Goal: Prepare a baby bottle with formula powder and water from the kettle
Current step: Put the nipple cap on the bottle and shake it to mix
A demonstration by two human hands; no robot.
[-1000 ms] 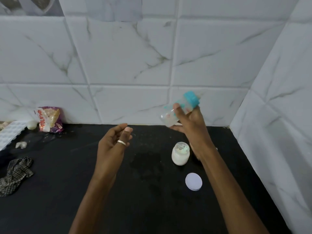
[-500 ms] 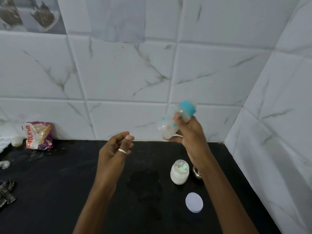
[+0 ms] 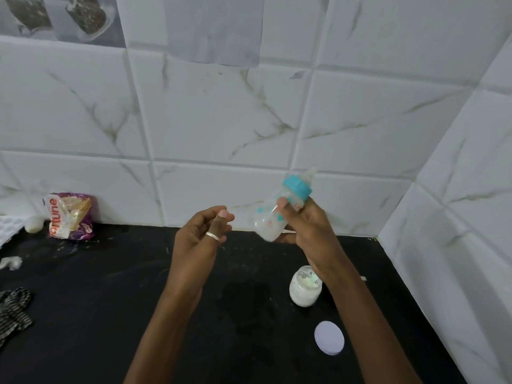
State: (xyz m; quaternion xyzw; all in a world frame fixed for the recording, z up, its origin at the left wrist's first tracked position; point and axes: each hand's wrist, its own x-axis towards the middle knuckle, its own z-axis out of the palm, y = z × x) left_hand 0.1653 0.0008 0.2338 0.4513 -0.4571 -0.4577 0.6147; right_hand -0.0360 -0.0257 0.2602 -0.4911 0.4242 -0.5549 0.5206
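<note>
My right hand [image 3: 307, 231] grips a small clear baby bottle [image 3: 273, 217] with a teal collar and a nipple on top, tilted with the nipple up and to the right, above the black counter. The bottle holds milky white liquid and looks motion-blurred. My left hand [image 3: 202, 234] hovers just left of it, fingers loosely curled, a ring on one finger, holding nothing. An open glass jar of white formula powder [image 3: 304, 291] stands on the counter below my right wrist. Its round white lid [image 3: 329, 338] lies flat in front of it. No kettle is in view.
The black counter [image 3: 110, 300] meets white marble-look tiled walls at the back and right, forming a corner. A purple and white snack packet [image 3: 69, 216] leans on the back wall at left. A striped cloth [image 3: 12, 309] lies at the left edge. A wet patch [image 3: 243, 297] marks the counter's middle.
The view has tilted upward, showing more wall. My right hand keeps the bottle raised while it shifts slightly in tilt and blurs. My left hand stays beside it.
</note>
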